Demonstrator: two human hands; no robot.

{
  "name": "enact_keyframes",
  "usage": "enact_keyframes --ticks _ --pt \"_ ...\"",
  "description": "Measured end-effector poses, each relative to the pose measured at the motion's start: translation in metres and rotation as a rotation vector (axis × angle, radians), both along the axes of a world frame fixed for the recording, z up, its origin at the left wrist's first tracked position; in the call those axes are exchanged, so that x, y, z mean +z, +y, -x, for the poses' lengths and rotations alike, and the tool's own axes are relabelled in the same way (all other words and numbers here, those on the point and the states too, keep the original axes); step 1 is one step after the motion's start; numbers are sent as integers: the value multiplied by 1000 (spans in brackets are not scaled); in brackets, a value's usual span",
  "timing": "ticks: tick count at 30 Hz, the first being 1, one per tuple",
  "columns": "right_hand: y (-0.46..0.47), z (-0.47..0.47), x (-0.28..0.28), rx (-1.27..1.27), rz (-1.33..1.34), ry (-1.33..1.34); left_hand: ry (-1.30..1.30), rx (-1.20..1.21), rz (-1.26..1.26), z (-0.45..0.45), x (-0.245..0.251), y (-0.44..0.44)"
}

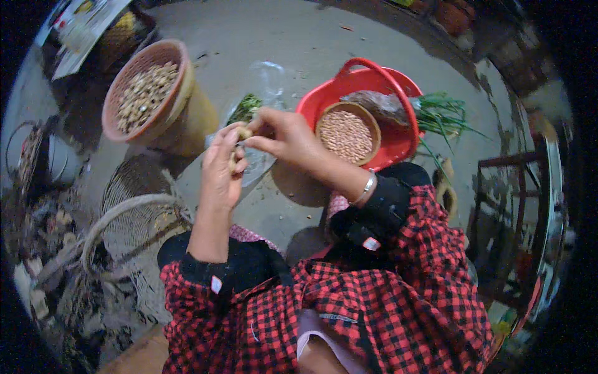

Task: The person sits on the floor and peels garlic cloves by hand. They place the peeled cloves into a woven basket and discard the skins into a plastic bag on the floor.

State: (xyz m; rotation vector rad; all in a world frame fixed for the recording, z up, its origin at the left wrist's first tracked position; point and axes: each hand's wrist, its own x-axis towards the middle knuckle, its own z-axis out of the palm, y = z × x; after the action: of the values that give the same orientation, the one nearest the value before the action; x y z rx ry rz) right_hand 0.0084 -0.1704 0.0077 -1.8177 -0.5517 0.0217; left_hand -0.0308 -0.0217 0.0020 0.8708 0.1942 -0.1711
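My left hand [217,163] is curled around several unshelled peanuts, which show between its fingers. At its fingertips a peanut pod [243,133] is held up, and the thumb and forefinger of my right hand [287,135] pinch its other side. A silver bangle [368,186] circles my right wrist. Beyond the right forearm, a round bowl of shelled peanuts [346,135] sits inside a red plastic basket [310,105]. To the left, a pink plastic basket [110,124] holds a heap of unshelled peanuts [147,96].
Green onions [441,112] in a plastic wrapping stick out of the red basket's right side. Leafy greens [246,107] lie in a clear plastic bag [271,77] behind my hands. A woven basket [133,201] with a thick handle stands left. A dark wooden frame [511,163] is at right.
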Motion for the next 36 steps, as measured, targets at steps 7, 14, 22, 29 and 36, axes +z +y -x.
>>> enact_keyframes --ticks 7,14,22,29,36 --pt "-129 -57 14 -41 13 213 232 -79 512 -5 -13 9" --pt "-255 -2 -184 -767 -34 781 275 -44 449 1 -11 5" --pt "-301 -16 -317 -911 443 940 354 -67 376 0 -23 3" --pt "-314 -42 -352 -870 408 934 427 -60 384 -3 -32 2" --pt "-294 -5 -201 -552 -397 967 398 -85 311 -2 -27 0"
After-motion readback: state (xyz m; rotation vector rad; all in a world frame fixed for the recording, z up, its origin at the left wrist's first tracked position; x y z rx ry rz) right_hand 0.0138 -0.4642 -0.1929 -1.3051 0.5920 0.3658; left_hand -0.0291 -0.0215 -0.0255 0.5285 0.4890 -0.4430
